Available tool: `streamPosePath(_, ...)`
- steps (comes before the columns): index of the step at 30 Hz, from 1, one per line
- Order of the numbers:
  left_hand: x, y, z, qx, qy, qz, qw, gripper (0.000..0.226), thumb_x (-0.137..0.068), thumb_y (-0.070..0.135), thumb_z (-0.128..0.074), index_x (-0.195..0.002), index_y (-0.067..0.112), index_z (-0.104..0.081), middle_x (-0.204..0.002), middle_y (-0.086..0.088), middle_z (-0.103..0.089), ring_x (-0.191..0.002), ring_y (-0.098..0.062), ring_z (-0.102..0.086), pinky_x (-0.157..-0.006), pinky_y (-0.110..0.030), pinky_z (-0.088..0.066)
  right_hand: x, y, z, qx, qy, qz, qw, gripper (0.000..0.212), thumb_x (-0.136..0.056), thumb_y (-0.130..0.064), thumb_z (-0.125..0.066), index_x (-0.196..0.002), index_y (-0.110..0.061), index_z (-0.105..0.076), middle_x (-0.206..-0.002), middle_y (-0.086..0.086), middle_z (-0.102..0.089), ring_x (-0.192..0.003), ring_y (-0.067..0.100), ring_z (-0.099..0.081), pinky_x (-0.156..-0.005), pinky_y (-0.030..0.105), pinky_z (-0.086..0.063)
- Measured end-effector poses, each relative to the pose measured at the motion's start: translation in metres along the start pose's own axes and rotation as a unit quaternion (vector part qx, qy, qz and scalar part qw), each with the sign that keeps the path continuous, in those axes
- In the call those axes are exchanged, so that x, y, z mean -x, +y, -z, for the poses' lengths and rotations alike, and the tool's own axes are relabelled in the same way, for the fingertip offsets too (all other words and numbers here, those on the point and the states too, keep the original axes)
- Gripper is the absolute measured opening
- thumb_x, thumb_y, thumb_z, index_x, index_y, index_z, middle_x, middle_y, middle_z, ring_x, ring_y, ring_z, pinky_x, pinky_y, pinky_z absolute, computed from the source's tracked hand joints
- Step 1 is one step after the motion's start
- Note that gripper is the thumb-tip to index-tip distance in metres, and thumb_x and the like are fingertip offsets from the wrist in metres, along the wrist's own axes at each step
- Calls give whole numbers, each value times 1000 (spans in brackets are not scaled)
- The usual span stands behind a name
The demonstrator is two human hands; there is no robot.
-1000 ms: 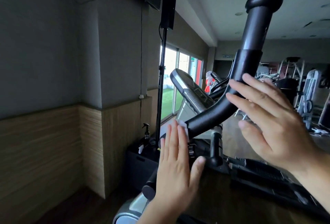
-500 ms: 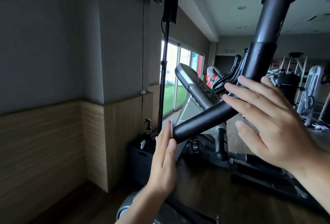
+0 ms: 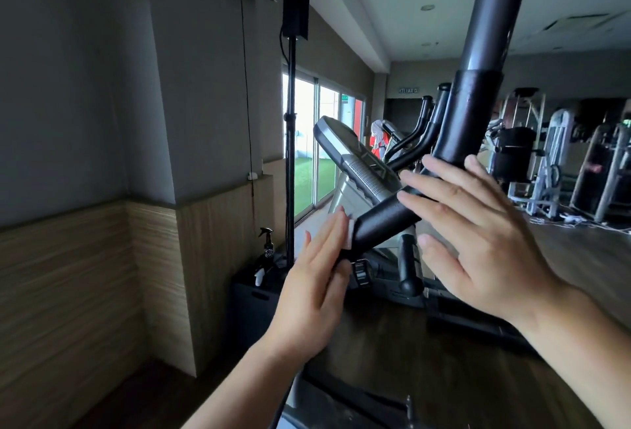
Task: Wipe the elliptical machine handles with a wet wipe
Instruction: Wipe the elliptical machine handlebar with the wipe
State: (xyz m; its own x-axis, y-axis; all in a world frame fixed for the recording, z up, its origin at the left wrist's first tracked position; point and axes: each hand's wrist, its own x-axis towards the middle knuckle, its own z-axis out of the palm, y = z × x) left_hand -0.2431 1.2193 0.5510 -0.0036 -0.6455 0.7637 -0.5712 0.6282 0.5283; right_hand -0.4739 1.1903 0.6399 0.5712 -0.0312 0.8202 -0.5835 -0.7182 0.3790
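Note:
The black elliptical handle (image 3: pixel 474 114) rises from lower centre to a capped top at upper right, bending where my hands meet it. My left hand (image 3: pixel 314 288), fingers straight, presses a white wet wipe (image 3: pixel 451 231) flat against the lower foam grip; only a small corner of the wipe shows beside the fingertips. Fingers spread and straight, my right hand (image 3: pixel 478 240) lies against the near side of the handle's bend. The machine's console (image 3: pixel 355 158) slopes just behind the handle.
A black stand pole (image 3: pixel 291 155) with a speaker stands left of the machine, over a black box carrying a spray bottle (image 3: pixel 267 246). A grey and wood-panelled wall fills the left. More gym machines (image 3: pixel 546 162) stand at the right rear.
My left hand has slid along the lower grip and now shows its back with the wipe's corner peeking out. The view has tilted slightly; my right hand stays at the bend.

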Motion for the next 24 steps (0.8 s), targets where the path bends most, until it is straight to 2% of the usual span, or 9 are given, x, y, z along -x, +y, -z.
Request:
streamPosePath(4, 9, -13, -1, 11, 90, 48, 995, 53, -101, 17, -51, -151, 32, -43, -154, 18, -48, -147, 2, -38, -131, -42, -11, 3, -1, -1, 12, 4, 4, 1000, 41, -90, -10, -63, -129, -3, -72, -146, 11, -62, -146, 33, -48, -125, 60, -27)
streamPosePath(6, 3, -6, 0, -3, 123, 43, 991, 43, -102, 14, -58, -143, 26, -58, -147, 15, -57, -140, 1, -49, -129, -42, -19, 2, -7, 0, 5, 24, 4, 1000, 38, -89, -8, -65, -125, -2, -74, -140, 13, -66, -141, 34, -53, -123, 60, -32)
streamPosePath(10, 5, 16, 3, 26, 220, 52, 974, 29, -98, 15, -64, -124, 20, -74, -127, 7, -68, -124, -6, -62, -106, -24, -48, 6, -44, -13, -93, 62, -27, 993, 36, -88, -2, -69, -124, 2, -73, -129, 14, -72, -124, 29, -65, -111, 41, -50)
streamPosePath(13, 19, 38, 6, 119, 242, 95, 958, 26, -95, 16, -67, -117, 25, -78, -107, 3, -70, -109, -14, -66, -92, -16, -51, 15, -82, -36, -141, 46, -98, 984, 46, -94, -11, -65, -138, 0, -64, -140, 12, -67, -126, 22, -67, -111, 30, -51)
streamPosePath(18, 33, 63, 5, 194, 160, 118, 961, 21, -102, 35, -60, -106, 35, -81, -102, 3, -75, -104, -24, -70, -92, -55, -55, 23, -113, -59, -237, 108, -191, 946, 44, -100, -15, -62, -141, 2, -61, -137, 10, -69, -123, 13, -69, -106, 22, -52)
streamPosePath(19, 33, 65, 6, 197, 148, 113, 962, 27, -101, 41, -56, -104, 34, -82, -103, 2, -75, -104, -25, -70, -91, -60, -54, 25, -116, -59, -250, 134, -220, 933, 41, -101, -15, -64, -139, -1, -63, -135, 2, -70, -120, 5, -69, -103, 17, -53)
streamPosePath(21, 28, 64, 9, 133, 125, 80, 980, 36, -99, 47, -49, -102, 33, -82, -101, 4, -75, -104, -22, -68, -92, -56, -52, 31, -116, -57, -281, 190, -314, 887, 33, -100, -13, -64, -133, -13, -70, -125, -15, -71, -112, -9, -69, -95, 11, -53)
streamPosePath(22, 23, 62, 12, 90, 117, 59, 987, 38, -100, 46, -47, -101, 32, -82, -100, 6, -74, -105, -21, -66, -92, -50, -51, 35, -113, -57, -311, 215, -388, 840, 31, -100, -13, -64, -129, -23, -72, -119, -22, -73, -109, -9, -70, -95, 14, -55)
streamPosePath(24, 4, 54, 19, 31, 109, 30, 993, 37, -102, 42, -46, -105, 28, -81, -104, 11, -72, -111, -18, -63, -96, -41, -49, 40, -107, -59, -398, 244, -533, 706, 29, -98, -23, -69, -118, -43, -74, -111, -23, -78, -107, 3, -75, -101, 34, -59)
